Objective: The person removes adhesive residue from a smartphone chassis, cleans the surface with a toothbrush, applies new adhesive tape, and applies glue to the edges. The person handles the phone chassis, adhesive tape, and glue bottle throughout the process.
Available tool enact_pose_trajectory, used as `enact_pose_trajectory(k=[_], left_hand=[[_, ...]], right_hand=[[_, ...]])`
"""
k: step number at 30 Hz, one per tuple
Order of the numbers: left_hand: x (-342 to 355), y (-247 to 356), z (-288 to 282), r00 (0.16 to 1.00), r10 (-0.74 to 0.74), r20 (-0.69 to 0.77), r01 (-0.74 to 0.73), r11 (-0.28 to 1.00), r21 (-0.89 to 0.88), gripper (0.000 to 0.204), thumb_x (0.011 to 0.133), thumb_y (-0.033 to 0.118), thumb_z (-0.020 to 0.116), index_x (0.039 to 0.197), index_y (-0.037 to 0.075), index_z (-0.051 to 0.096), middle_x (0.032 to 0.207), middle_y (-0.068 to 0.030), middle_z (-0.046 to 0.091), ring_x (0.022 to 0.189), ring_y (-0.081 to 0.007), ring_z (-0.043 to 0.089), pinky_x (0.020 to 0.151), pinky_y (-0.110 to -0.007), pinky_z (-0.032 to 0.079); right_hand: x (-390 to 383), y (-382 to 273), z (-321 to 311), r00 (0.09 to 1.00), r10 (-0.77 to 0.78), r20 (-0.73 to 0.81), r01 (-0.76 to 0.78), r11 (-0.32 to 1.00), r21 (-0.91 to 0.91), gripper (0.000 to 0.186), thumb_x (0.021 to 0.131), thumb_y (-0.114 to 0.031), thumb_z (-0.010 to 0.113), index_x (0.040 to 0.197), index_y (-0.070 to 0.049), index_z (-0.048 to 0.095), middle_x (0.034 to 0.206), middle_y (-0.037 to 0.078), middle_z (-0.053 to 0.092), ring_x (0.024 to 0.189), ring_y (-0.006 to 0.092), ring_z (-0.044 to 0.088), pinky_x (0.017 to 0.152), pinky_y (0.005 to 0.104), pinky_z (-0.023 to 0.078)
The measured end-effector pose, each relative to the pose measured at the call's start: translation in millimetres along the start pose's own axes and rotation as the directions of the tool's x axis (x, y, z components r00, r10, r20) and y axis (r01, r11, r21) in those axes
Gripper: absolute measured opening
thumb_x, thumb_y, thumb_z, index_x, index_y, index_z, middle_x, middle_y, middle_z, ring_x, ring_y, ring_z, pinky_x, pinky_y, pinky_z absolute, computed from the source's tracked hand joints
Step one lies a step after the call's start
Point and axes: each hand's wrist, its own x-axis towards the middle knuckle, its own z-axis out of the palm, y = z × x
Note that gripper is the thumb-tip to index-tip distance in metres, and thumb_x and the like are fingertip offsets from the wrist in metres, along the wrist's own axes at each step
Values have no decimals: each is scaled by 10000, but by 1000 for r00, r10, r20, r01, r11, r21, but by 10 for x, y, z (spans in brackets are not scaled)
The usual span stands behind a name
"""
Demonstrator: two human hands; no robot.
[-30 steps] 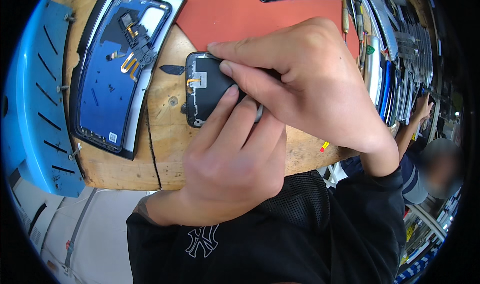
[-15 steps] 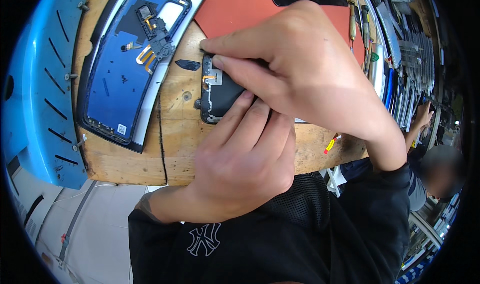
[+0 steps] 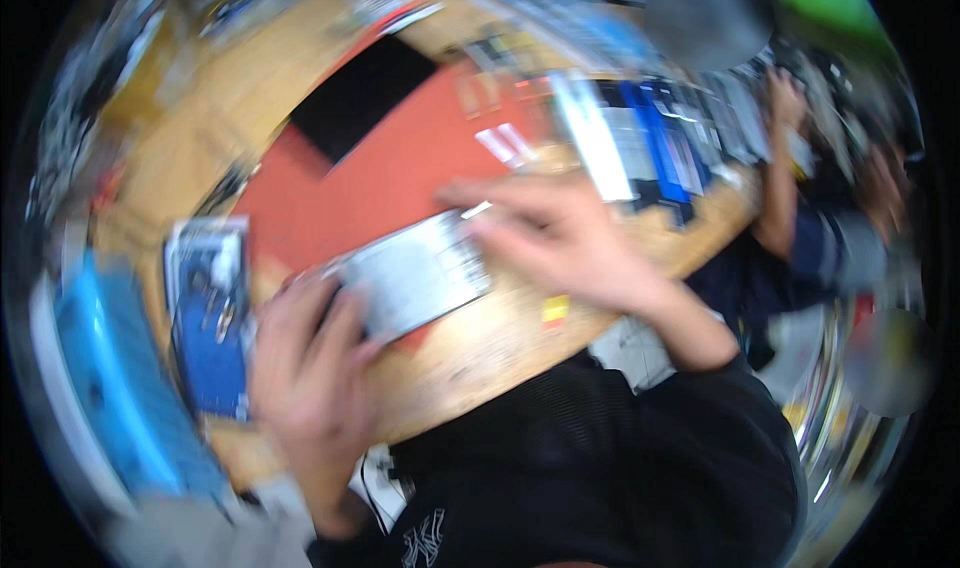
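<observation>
A phone screen assembly (image 3: 415, 273), with a pale, silvery face towards me, is tilted over the front of a red work mat. My left hand (image 3: 315, 368) grips its left end, fingers over the far side and thumb at the near edge. At the right end, my right hand (image 3: 565, 233) has thumb and forefinger closed in a pinch. A small bright whitish bit (image 3: 478, 210) shows between those fingertips; motion blur hides what it is. Left of my left hand lies a blue phone housing (image 3: 212, 343) with parts on it.
The red mat (image 3: 350, 203) bears a black glass panel (image 3: 362, 98). A blue plastic bin (image 3: 135, 388) stands at the left. Tools and stacked phone parts (image 3: 650, 133) line the right side, where another person's arm (image 3: 780, 178) reaches in. A yellow-red scrap (image 3: 555, 311) lies near the edge.
The view has swung, showing more of the bench. My hands have moved apart, left to the assembly's left end, right to its right end. Its visible side was dark and now looks silvery.
</observation>
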Motion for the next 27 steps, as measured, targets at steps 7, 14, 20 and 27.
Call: enact_pose_trajectory(k=[7,14,20,27], left_hand=[[307,-173,-445,927,71,368,-109,991,83,772,894,330,909,1556,67,612,1565,-244,587,1427,-437,557,1223,-534,402],[231,-268,-333,957,102,272,-127,989,76,805,837,226,958,1535,23,612,1472,-275,627,1320,-444,615,1156,-519,470],[168,-144,-125,982,0,189,17,996,-89,820,834,119,968,1538,-11,569,1379,-280,605,1235,-352,646,1105,-462,519],[173,72,33,977,-191,91,204,967,-155,720,893,151,931,1505,-8,586,1312,-231,665,1190,-332,666,1071,-451,538]], right_hand=[[-456,216,-38,968,-46,-246,42,999,-19,399,1044,-141,700,1406,23,668,1161,231,770,1016,382,749,908,468,609],[-627,256,-203,966,223,-131,-196,962,188,297,1039,-133,694,1313,-21,667,974,194,767,790,361,750,733,434,582],[-635,244,-244,957,13,-289,35,986,162,276,1034,-133,716,1295,-61,661,758,126,691,669,320,699,645,425,518],[-715,288,-150,945,-3,-328,15,999,36,268,1036,-153,709,1284,-65,662,900,136,751,815,343,735,731,430,534]])
